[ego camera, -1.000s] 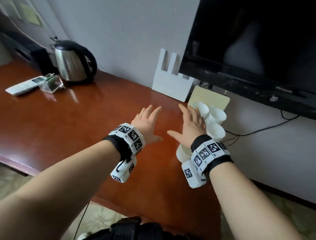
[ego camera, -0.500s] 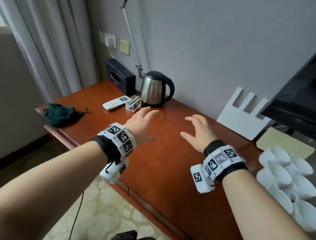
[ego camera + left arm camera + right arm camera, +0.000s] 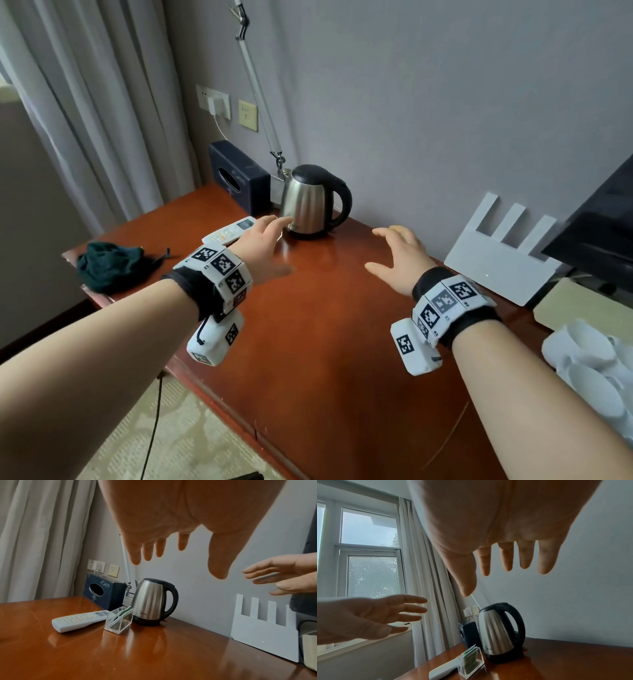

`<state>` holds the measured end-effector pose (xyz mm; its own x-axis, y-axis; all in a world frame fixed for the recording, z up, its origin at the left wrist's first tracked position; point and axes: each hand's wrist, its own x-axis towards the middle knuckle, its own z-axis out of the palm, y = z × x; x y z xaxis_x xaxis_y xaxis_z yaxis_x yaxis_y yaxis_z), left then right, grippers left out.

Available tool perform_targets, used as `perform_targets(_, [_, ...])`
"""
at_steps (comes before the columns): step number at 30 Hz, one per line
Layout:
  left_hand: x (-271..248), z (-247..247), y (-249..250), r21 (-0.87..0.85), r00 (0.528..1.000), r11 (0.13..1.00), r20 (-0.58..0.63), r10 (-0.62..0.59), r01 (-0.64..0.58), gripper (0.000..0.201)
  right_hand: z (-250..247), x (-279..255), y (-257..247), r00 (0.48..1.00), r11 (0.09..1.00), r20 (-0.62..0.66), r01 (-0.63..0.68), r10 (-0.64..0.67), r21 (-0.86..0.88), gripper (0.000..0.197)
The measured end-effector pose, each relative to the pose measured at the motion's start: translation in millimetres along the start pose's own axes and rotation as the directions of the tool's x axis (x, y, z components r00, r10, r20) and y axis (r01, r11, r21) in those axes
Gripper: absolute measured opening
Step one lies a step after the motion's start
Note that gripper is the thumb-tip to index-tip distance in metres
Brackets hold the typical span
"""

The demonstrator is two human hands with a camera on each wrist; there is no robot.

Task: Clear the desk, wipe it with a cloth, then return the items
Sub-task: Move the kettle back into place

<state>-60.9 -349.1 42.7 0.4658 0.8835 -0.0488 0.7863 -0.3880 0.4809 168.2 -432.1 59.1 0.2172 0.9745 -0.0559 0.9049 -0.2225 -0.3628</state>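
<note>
A steel kettle (image 3: 310, 204) with a black handle stands at the back of the reddish wooden desk (image 3: 325, 335). Beside it lie a white remote (image 3: 228, 231) and, in the left wrist view, a clear acrylic holder (image 3: 119, 620) with green packets. A dark green cloth (image 3: 109, 262) sits bunched at the desk's left corner. My left hand (image 3: 265, 245) hovers open above the desk just in front of the kettle, holding nothing. My right hand (image 3: 397, 255) hovers open to the kettle's right, fingers spread and empty.
A dark tissue box (image 3: 236, 176) stands behind the kettle against the wall. A white router (image 3: 500, 255) leans on the wall at right, with a TV (image 3: 599, 240), a beige pad (image 3: 582, 308) and several white cups (image 3: 592, 366) further right. Curtains hang at left.
My view has swung left from the cups and TV toward the kettle. Both hands moved left and forward with it, staying open and empty; the left hand now reaches close to the kettle.
</note>
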Motion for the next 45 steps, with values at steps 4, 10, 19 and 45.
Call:
perform_targets(4, [25,-5,4,0.028,1.000,1.000,0.002,-0.010,0.010,0.087,-10,24,8,1.000,1.000,0.003,-0.014,0.014,-0.007,0.062])
perform_targets(10, [81,-12,-1,0.033,0.999,0.999,0.042,-0.023,0.022,0.087,-9,56,17,0.998,0.998,0.032,-0.057,0.057,-0.018,0.063])
perform_targets(19, [196,-35,-47,0.044,0.996,0.998,0.082,0.042,-0.046,0.087,2,133,-8,0.982,0.983,0.047,-0.180,0.182,-0.041,0.062])
perform_targets(45, [358,-25,-105,0.132,0.895,0.935,0.359,0.264,-0.329,0.098,47,311,-39,0.929,0.932,0.087,-0.362,0.359,0.024,0.056])
